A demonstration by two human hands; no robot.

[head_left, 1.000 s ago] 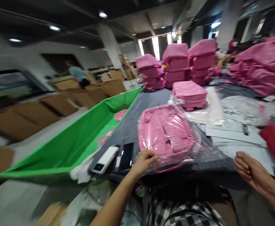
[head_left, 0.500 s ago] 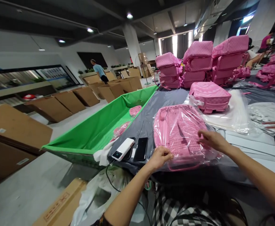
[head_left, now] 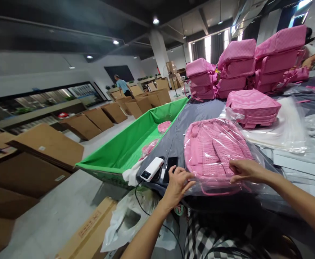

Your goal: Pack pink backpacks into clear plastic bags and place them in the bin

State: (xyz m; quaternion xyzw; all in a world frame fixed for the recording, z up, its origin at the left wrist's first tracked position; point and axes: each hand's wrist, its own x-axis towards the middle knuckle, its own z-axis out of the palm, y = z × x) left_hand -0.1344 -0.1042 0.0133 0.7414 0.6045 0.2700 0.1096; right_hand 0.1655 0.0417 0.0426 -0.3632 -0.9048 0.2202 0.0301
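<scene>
At the near edge of the desk (head_left: 173, 142), the left hand (head_left: 178, 183) is being held with thumb and fingers apart, between a phone (head_left: 171, 162) and the lower corner of a pink backpack (head_left: 216, 149). The right hand (head_left: 244, 171) is being held curled over the backpack's clear wrap (head_left: 257, 156); whether wrap is being clamped in that grip cannot be told. Probably, thin plastic is best being handled with light, even tension, so that no tearing is being risked. Farther off, a second backpack (head_left: 253, 104) is being supported by clear bags (head_left: 288, 127).
</scene>
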